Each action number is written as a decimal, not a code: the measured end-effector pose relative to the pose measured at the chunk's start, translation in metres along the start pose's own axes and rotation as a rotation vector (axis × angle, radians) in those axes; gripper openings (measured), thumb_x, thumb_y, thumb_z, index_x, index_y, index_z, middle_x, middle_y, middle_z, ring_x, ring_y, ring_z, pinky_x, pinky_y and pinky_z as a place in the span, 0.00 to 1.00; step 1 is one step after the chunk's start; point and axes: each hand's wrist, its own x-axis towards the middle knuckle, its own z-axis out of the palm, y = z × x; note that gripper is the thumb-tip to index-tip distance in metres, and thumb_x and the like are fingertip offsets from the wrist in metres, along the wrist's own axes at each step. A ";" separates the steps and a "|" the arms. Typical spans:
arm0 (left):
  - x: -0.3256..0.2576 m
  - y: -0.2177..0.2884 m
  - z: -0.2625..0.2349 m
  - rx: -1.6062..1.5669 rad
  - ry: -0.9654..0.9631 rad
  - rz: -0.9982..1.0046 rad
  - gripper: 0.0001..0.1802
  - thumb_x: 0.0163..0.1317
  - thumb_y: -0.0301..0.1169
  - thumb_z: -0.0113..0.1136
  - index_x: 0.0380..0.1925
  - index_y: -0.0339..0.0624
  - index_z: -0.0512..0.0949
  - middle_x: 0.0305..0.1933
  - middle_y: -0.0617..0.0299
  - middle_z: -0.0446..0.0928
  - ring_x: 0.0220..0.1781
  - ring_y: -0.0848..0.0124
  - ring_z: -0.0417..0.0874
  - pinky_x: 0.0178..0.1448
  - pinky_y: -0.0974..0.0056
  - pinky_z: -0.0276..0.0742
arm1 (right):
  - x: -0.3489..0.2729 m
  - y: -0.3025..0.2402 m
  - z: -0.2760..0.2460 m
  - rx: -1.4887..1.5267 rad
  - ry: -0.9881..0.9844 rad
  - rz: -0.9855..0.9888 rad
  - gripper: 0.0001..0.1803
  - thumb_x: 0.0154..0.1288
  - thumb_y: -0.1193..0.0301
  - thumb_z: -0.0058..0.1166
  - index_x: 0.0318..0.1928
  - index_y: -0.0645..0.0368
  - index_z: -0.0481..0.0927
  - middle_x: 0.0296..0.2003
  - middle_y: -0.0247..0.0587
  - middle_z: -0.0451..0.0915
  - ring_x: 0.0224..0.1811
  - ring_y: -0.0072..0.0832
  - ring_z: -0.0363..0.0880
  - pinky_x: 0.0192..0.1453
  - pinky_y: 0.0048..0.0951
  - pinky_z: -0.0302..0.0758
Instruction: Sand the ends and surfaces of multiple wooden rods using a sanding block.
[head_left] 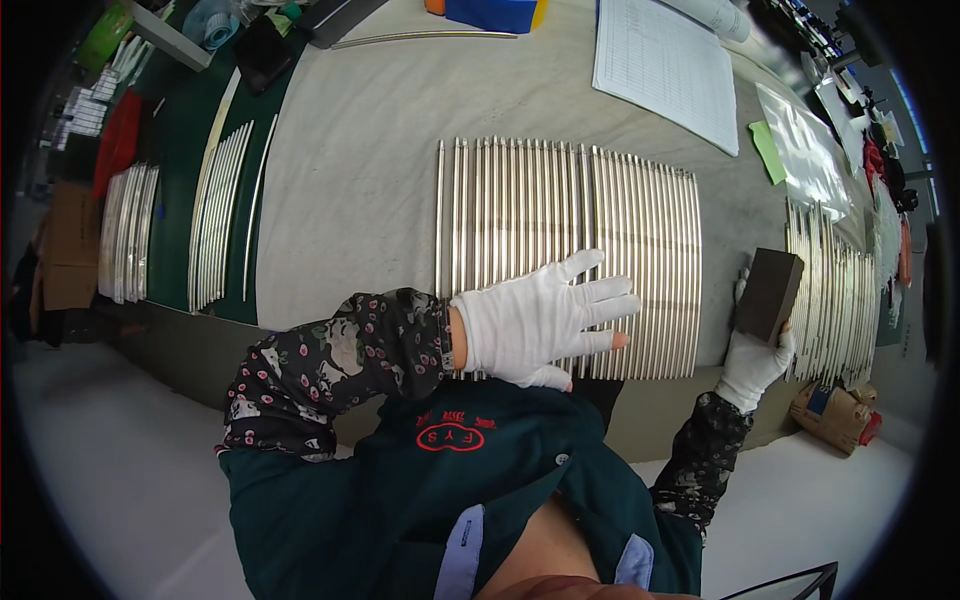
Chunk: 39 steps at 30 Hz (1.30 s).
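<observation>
Side by side on the pale table lies a row of shiny metal rods (645,215). Across their near part rests my left hand (540,320), in a white glove, fingers spread, with bare fingertips showing on the thumb and a finger. To the right of the row, my right hand (752,368), gloved too, grips a dark brown rectangular block (768,295). The thumb lies along the block's near right side and fingers show at its left edge. Just right of the block is another bunch of thin metal rods (835,290).
At the left, more rods (220,220) lie on a green mat (175,240). One long rod (425,37) lies along the far side. A printed sheet (665,75) and a clear plastic bag (810,145) sit at the far right. A brown package (832,418) is below the right edge.
</observation>
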 end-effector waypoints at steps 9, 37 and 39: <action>-0.002 0.000 0.001 -0.019 0.028 -0.008 0.38 0.52 0.54 0.63 0.60 0.46 0.71 0.70 0.50 0.62 0.74 0.58 0.59 0.76 0.42 0.46 | -0.002 0.001 0.004 -0.334 -0.063 -0.021 0.36 0.65 0.60 0.51 0.68 0.70 0.61 0.67 0.56 0.64 0.70 0.45 0.61 0.74 0.42 0.57; -0.051 0.016 -0.005 -0.009 0.013 -0.124 0.39 0.49 0.56 0.63 0.56 0.40 0.73 0.66 0.49 0.64 0.73 0.56 0.57 0.76 0.45 0.48 | -0.080 0.062 0.170 -1.844 -0.591 -0.649 0.36 0.43 0.66 0.62 0.58 0.58 0.74 0.59 0.66 0.65 0.53 0.55 0.70 0.57 0.48 0.70; -0.053 0.015 -0.003 -0.025 0.011 -0.113 0.39 0.51 0.57 0.62 0.58 0.42 0.72 0.68 0.51 0.63 0.74 0.58 0.57 0.76 0.46 0.48 | -0.080 0.060 0.168 -1.855 -0.584 -0.662 0.36 0.42 0.67 0.63 0.58 0.58 0.74 0.60 0.65 0.65 0.55 0.56 0.69 0.59 0.48 0.69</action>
